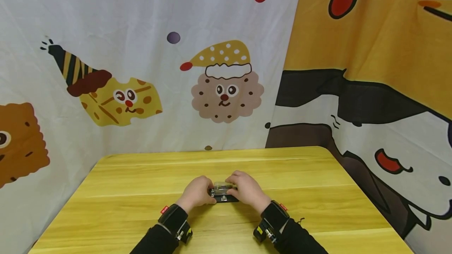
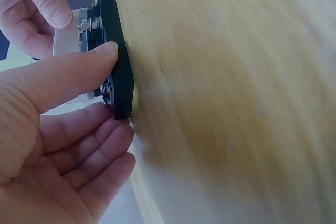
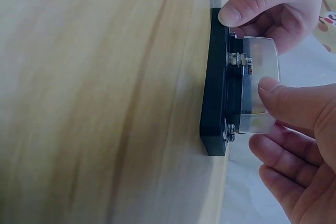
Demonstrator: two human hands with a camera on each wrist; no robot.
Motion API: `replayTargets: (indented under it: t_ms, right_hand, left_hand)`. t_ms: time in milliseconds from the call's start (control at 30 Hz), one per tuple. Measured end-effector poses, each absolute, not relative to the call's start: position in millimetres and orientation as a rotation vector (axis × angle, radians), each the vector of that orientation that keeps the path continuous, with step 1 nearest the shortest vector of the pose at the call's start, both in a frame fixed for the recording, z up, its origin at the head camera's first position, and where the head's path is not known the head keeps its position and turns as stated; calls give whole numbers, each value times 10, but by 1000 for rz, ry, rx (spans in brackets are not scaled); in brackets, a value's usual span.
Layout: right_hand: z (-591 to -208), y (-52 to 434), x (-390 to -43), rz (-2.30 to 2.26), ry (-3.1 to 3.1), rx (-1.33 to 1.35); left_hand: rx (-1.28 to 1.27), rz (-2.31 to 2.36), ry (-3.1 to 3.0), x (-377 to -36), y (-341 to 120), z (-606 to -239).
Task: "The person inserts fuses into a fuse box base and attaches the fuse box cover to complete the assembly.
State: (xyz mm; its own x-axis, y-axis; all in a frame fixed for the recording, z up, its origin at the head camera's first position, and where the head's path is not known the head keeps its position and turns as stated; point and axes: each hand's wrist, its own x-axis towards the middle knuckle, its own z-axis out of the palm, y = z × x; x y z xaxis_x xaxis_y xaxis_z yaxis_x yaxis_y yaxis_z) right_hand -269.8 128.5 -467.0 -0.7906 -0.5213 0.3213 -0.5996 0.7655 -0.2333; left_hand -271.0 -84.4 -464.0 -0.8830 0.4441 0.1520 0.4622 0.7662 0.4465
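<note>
Both hands steady a small black-based block with a clear cover [image 1: 223,193] on the wooden table [image 1: 141,191]. Left hand [image 1: 196,193] and right hand [image 1: 248,191] pinch its ends; lifting would need a firmer hold.

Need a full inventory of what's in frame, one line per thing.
Small black flat-based device with a clear plastic cover and metal screws: 1, black and clear, on the table near its front middle, between both hands.
Yellow wooden table: 1, yellow wood grain, fills the lower view.
White cartoon-print cloth backdrop: 1, white with biscuit and cheese figures, behind and left of the table.
Orange cartoon-print cloth: 1, orange, black and white, to the right.
Black wrist-worn camera bands: 2, black, one per wrist.
Left hand: 1, thumb on the device's base edge.
Right hand: 1, thumb on the clear cover.
</note>
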Motion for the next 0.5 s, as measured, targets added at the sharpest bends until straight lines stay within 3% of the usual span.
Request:
replayTargets:
  t_ms: [500]
  right_hand:
    - [-4660, 1273, -2711, 470, -2733, 870]
  left_hand:
    - [-730, -743, -2929, -2717, -842, -4651]
